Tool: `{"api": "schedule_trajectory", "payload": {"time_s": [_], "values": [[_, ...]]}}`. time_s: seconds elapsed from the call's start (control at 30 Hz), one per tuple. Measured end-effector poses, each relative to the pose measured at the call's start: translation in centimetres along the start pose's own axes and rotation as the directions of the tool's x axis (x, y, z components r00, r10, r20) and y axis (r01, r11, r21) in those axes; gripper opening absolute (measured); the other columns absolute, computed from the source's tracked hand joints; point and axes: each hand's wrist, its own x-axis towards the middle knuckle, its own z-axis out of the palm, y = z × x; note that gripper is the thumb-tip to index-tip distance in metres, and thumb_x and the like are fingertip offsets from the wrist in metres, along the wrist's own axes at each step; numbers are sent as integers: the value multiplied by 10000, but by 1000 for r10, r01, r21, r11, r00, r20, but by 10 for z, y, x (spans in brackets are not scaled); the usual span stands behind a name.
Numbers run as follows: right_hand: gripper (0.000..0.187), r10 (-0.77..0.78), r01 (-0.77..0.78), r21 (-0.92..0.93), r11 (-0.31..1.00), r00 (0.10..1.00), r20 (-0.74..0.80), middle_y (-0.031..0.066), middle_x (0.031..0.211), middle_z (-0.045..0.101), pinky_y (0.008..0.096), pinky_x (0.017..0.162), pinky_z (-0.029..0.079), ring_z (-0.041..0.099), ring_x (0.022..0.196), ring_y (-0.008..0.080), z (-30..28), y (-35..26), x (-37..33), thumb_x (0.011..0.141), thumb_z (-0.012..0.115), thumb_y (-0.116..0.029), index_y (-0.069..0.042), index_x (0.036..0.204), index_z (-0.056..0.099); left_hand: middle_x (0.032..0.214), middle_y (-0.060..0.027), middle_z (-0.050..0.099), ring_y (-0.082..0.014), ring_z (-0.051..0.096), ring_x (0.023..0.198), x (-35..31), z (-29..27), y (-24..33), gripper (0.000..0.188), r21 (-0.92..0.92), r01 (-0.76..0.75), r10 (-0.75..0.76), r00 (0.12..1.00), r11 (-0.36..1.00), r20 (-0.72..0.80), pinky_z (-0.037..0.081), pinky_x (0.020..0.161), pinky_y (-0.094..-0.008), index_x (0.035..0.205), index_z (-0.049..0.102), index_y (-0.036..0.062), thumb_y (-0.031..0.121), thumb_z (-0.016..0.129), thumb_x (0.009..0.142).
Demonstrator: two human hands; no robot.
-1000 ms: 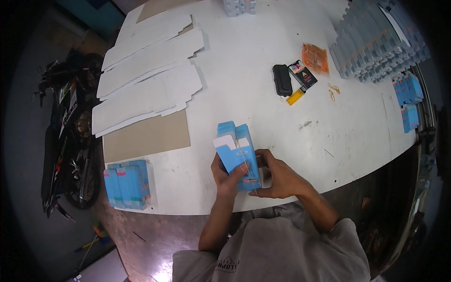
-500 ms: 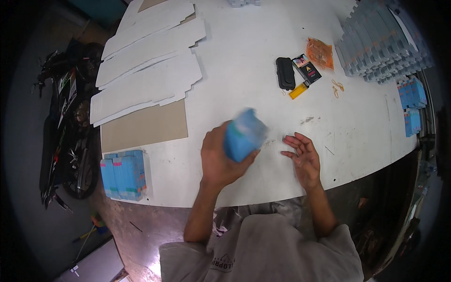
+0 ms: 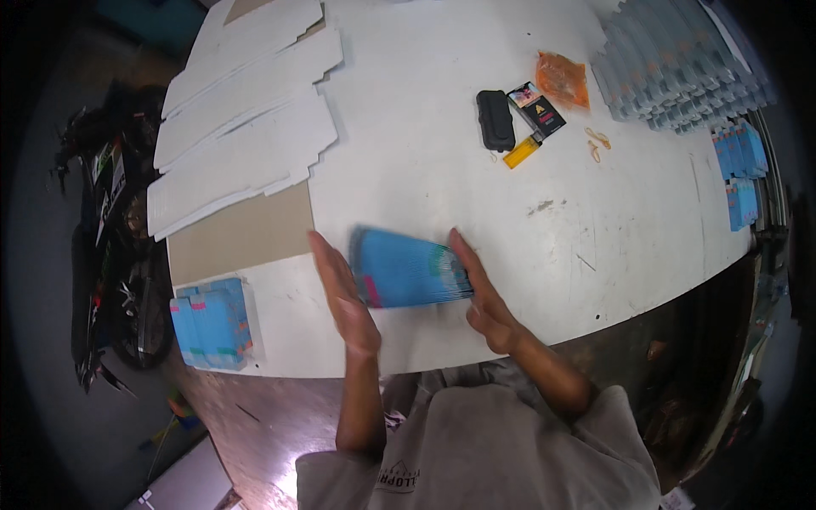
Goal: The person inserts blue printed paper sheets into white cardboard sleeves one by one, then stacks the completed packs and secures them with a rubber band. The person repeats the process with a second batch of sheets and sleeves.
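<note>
A motion-blurred stack of flat blue cardboard cartons (image 3: 406, 269) lies at lower centre of the white bench (image 3: 442, 127), pressed between the flat, open left hand (image 3: 342, 293) and right hand (image 3: 478, 289), near the bench's lower edge; bare surface lies above.

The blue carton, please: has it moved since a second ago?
Yes. The blue carton was held upright above the table edge; now it lies flat on the white table, pressed between the left hand and right hand.
</note>
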Motion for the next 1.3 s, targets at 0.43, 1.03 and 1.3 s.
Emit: {"api": "schedule_trajectory", "payload": {"time_s": [0.43, 1.03, 1.3], "values": [[1121, 286, -212, 412, 886, 950, -126, 189, 1763, 14, 461, 1298, 50, 46, 1628, 308, -22, -16, 21, 955, 501, -711, -2, 1675, 14, 1736, -282, -23, -386, -22, 1621, 15, -4, -11, 1448, -180, -185, 200, 977, 966, 70, 18, 1291, -540, 1646, -20, -69, 1030, 321, 767], [925, 264, -49, 534, 844, 905, -334, 141, 1754, 57, 453, 1303, 109, 158, 1600, 289, 39, -11, -16, 1050, 507, -535, -100, 1695, 7, 1703, -359, -22, -569, -58, 1568, -58, -14, -45, 1291, 532, -172, 63, 974, 829, 218, 51, 1251, -677, 1652, 60, -53, 472, 878, 803], [1184, 240, -93, 410, 907, 916, -323, 213, 1742, 68, 482, 1304, 45, 114, 1618, 346, 44, -22, -22, 897, 724, -495, -28, 1679, -33, 1650, -398, 212, -574, 188, 1546, -41, -24, -44, 1006, 711, -316, 233, 948, 628, 216, 94, 1247, -684, 1602, 237, -114, 290, 802, 875]]}}
